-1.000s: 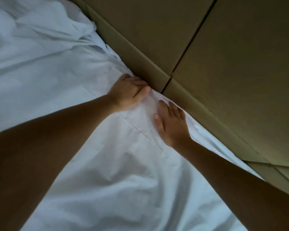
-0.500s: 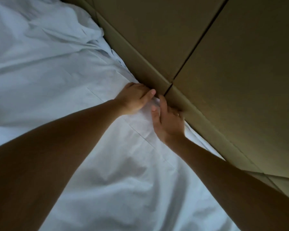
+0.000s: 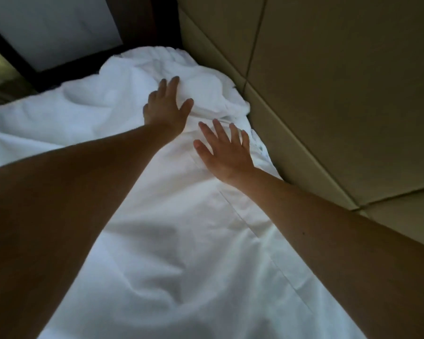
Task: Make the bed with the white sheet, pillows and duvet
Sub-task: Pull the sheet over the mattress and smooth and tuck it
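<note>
Drawn back from the headboard in the last half second: no more curled tucking at the crack along its lower edge, as in the earlier frame. Left hand now flat, fingers straight and splayed, resting on a bunched heap of white cloth lying against the headboard; nothing gripped. Right hand just beside it and nearer the headboard, fingers fanned wide and straight, nothing held; touching the cloth or just above it, impossible to say through the blur. View swung as well, taking in a dark frame beyond the headboard's far end. Counted: two hands, two bare forearms, one white sheet spread over the bed with its edge running along the foot of the headboard, one stitched hem line roughly parallel to the headboard, one heap, one dark frame.
</note>
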Demonstrator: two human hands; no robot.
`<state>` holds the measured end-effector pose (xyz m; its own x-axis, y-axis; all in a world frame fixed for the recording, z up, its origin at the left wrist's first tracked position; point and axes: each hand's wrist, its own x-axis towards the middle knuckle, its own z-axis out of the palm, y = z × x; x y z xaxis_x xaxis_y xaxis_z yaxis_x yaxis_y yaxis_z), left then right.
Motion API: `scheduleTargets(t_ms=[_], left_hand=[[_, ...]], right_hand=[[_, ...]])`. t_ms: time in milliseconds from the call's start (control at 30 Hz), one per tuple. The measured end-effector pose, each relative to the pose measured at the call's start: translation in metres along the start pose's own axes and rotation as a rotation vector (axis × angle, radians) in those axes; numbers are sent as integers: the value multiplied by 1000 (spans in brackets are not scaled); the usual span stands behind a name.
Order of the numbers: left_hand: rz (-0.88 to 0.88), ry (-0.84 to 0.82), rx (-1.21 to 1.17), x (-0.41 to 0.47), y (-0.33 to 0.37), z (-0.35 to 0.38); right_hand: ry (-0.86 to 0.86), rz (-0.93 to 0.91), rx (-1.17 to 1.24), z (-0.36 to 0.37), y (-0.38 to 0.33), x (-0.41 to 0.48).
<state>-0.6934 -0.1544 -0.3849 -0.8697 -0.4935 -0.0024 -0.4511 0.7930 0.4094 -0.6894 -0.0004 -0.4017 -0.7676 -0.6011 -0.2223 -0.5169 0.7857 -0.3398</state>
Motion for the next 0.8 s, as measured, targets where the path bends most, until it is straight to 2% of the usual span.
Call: scheduleTargets(t_ms=[133, 233, 367, 433, 533, 600, 633, 733, 800], left_hand=[[-72, -220, 111, 16, 1, 0], [-61, -263, 81, 24, 4, 0], [-230, -304, -87, 61, -3, 7], [-243, -346, -57, 68, -6, 13], [-81, -261, 183, 63, -6, 24], [-35, -175, 261, 65, -1, 24], [-43, -131, 233, 69, 2, 22], [-125, -27, -50, 94, 10, 3], [-127, -58, -139, 108, 10, -5]], right_hand=[[-57, 59, 9, 31, -7, 23], [75, 13, -72, 54, -1, 23], [201, -41, -54, 67, 5, 21], [250, -50, -48, 72, 7, 23], [310, -63, -32, 76, 9, 25], [346, -70, -30, 77, 10, 25], [361, -77, -26, 77, 10, 25], [391, -93, -17, 78, 10, 25], [392, -96, -14, 79, 11, 25]])
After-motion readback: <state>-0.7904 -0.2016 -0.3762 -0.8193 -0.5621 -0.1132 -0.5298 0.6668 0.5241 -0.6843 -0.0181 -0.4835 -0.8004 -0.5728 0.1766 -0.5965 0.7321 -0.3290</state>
